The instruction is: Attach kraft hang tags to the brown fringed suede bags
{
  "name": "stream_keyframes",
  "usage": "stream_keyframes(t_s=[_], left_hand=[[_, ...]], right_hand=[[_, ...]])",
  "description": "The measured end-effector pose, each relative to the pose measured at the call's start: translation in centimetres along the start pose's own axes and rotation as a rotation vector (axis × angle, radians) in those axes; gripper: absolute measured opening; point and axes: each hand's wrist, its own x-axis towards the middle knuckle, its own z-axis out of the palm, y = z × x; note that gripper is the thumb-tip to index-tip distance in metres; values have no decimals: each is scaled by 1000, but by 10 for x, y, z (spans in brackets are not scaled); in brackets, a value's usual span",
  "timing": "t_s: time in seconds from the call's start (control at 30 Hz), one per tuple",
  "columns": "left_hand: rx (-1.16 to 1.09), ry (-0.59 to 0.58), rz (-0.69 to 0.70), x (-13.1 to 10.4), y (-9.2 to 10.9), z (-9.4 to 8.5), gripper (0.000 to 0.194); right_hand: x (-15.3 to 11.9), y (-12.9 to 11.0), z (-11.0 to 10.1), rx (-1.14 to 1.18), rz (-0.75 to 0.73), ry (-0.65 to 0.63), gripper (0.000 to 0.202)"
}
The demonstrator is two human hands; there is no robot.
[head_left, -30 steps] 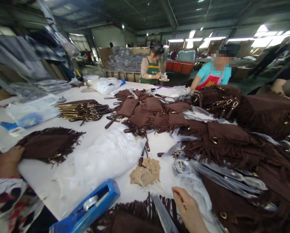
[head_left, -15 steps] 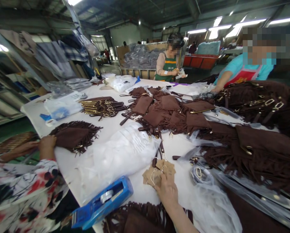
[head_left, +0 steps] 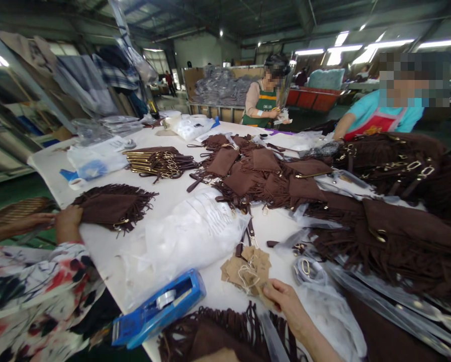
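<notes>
My right hand (head_left: 283, 297) is closed, its thumb and fingers pinching a brown paper tag (head_left: 267, 296) at the right edge of a loose pile of brown paper tags (head_left: 244, 267) with white strings. Below it, a dark brown fringed pouch (head_left: 217, 338) lies at the table's near edge, with a strip of clear plastic (head_left: 273, 336) beside it. A skin-coloured patch at the bottom edge, over the pouch, seems to be my left hand (head_left: 218, 356); its fingers are hidden.
A blue tape dispenser (head_left: 159, 307) and white plastic bag (head_left: 187, 234) lie left of the tags. Brown fringed pouches (head_left: 263, 173) cover the middle and right. At left, a person in a floral sleeve (head_left: 55, 281) touches another pouch (head_left: 110, 207). Two people stand across the table.
My right hand has moved right and slightly down from over the tag pile, drawing one tag to its edge. A skin-coloured patch and a clear strip now show near the pouch.
</notes>
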Motion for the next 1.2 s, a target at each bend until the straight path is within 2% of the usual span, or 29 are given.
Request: stream_keyframes(t_s=[0.1, 0.17, 0.27, 0.37, 0.5, 0.6, 0.77, 0.87, 1.0, 1.2], left_hand=[[-50, 49, -56, 21, 10, -13, 19], [-104, 178, -57, 35, 22, -14, 17], [-125, 358, 50, 48, 46, -5, 35], [-14, 337, 174, 56, 61, 10, 51], [330, 227, 346, 71, 64, 21, 58], [565, 145, 307, 84, 61, 23, 59], [604, 78, 237, 91, 60, 22, 36], [634, 178, 211, 91, 62, 17, 32], [701, 325, 229, 91, 66, 0, 30], [880, 439, 320, 85, 68, -18, 50]], right_hand=[[-26, -7, -15, 187, 55, -49, 27], [-41, -11, -21, 327, 92, -77, 25], [-60, -15, -26, 457, 117, -97, 26], [-76, -19, -29, 547, 118, -108, 26], [-89, -21, -34, 646, 103, -85, 27], [-93, -17, -40, 715, 99, -37, 25], [-94, -7, -53, 849, 91, -25, 22], [-96, -9, -58, 928, 59, -61, 19], [-95, -13, -59, 972, 21, -101, 15], [-91, -15, -63, 912, 42, -54, 16]])
